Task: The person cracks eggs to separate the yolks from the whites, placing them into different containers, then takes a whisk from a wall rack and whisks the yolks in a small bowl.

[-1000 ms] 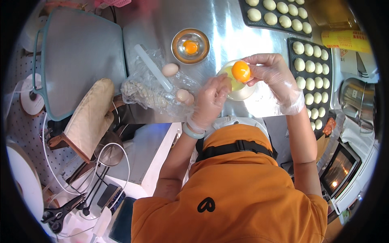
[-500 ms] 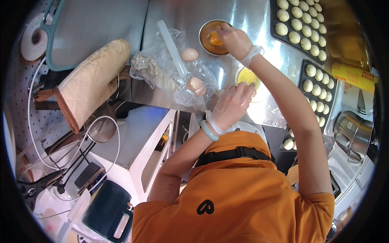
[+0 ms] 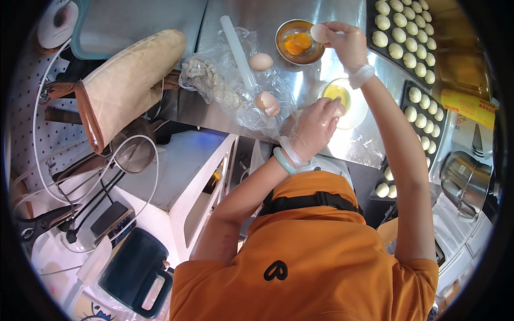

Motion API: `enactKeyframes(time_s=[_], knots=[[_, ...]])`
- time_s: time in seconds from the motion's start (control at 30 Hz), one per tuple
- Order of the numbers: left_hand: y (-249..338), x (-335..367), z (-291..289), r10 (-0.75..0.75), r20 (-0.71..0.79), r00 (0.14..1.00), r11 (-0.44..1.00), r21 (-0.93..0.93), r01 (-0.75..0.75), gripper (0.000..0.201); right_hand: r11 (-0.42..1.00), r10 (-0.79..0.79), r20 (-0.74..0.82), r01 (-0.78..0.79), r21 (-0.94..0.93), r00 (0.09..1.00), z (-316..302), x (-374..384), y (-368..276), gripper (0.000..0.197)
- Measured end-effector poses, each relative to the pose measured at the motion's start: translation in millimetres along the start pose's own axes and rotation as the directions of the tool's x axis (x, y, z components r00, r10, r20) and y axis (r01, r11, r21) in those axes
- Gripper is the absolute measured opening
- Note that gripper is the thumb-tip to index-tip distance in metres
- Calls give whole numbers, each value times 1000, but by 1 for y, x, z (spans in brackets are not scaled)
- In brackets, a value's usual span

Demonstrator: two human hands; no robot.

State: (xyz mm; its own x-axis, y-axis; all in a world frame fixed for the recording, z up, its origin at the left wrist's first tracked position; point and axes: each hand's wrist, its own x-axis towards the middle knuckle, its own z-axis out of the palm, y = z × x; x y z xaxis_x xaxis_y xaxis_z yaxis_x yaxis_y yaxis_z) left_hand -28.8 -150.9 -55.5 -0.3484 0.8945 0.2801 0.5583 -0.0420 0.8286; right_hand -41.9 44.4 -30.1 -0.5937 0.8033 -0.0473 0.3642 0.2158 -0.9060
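Observation:
My right hand [image 3: 348, 47], in a clear glove, pinches an eggshell half [image 3: 319, 33] at the right rim of a small metal bowl [image 3: 316, 52]. Orange egg yolks [image 3: 297, 44] lie in that bowl. My left hand [image 3: 313, 128], also gloved, is closed on what looks like another eggshell half [image 3: 339, 110], mostly covered by the fingers. It is over the near edge of a pale bowl [image 3: 363, 114] with yellowish egg white [image 3: 337, 92]. To the left, a whole egg [image 3: 261, 61] and a broken eggshell [image 3: 267, 103] rest on crumpled clear plastic [image 3: 251, 120].
A whitish stick [image 3: 237, 51] lies across the plastic. Black trays with dough balls [image 3: 399, 35] line the right side, near a metal pot [image 3: 465, 176]. An oven mitt [image 3: 131, 80] is at the left, beside a teal-rimmed board [image 3: 139, 32]. A sieve [image 3: 134, 152] hangs below.
My right hand has moved right from above the metal bowl, uncovering more yolk and the eggshell half. My left hand stays by the pale bowl. The whole view has shifted slightly.

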Motion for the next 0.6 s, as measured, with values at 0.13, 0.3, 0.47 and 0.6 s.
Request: enactKeyframes(time_s=[0.13, 0.3, 0.47, 0.6], knots=[[-12, -15, -12, -366, -115, 924, 840, -467, 275, 36, 953, 225, 193, -257, 160, 955, -15, -22, -15, 20], [-8, -25, -64, -701, -55, 711, 497, -753, 431, 36, 987, 142, 254, -156, 39, 957, 23, -80, -19, 17], [-34, -55, -85, -723, -175, 668, 595, -648, 474, 36, 948, -135, 187, 182, -262, 973, 79, -109, 9, 14], [-58, -70, -82, -688, -296, 663, 674, -598, 433, 34, 895, -54, 297, 178, -409, 953, 101, -110, 21, 11]])
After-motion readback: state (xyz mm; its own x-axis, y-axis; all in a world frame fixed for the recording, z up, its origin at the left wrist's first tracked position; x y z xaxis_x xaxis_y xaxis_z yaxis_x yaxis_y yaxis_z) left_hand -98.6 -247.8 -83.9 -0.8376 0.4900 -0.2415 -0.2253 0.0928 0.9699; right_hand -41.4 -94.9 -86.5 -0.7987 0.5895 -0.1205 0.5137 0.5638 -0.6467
